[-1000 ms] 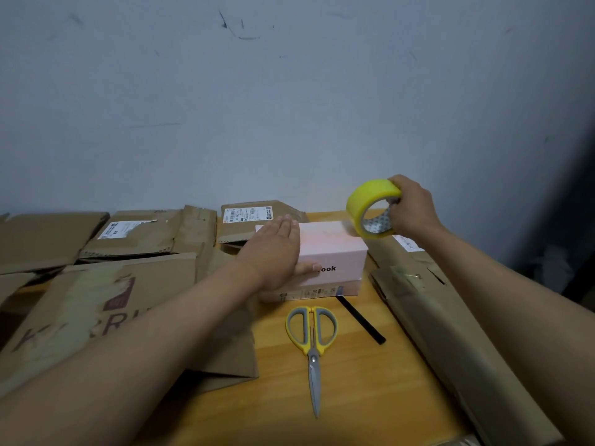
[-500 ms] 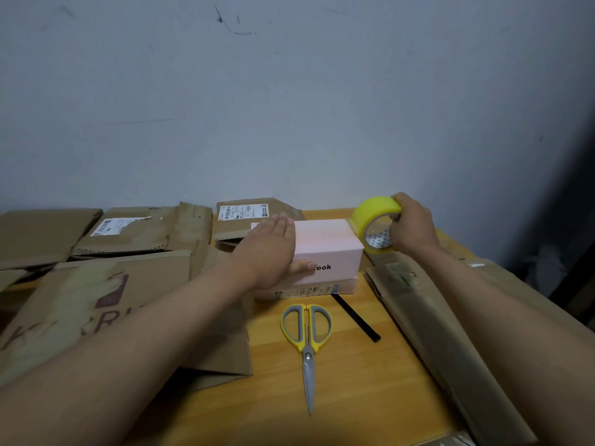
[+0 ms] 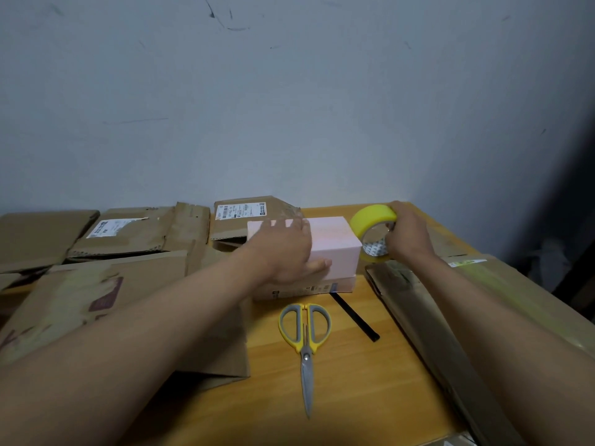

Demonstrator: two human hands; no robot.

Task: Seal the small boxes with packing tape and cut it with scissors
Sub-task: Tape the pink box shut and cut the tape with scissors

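A small pink box (image 3: 335, 243) lies on the wooden table (image 3: 370, 381), stacked on a flatter white box. My left hand (image 3: 283, 249) rests flat on the pink box's top, fingers straight, thumb down its front face. My right hand (image 3: 407, 235) grips a yellow roll of packing tape (image 3: 370, 230), held upright against the box's right end. Yellow-and-grey scissors (image 3: 305, 336) lie closed on the table in front of the box, blades pointing toward me.
Flattened cardboard boxes (image 3: 96, 284) cover the table's left side and back. A long folded cardboard piece (image 3: 450, 333) runs along the right edge. A thin black strip (image 3: 354, 317) lies beside the scissors. A grey wall stands behind the table.
My right hand has lowered the tape roll down beside the box's right end. My left hand has stayed flat on the box.
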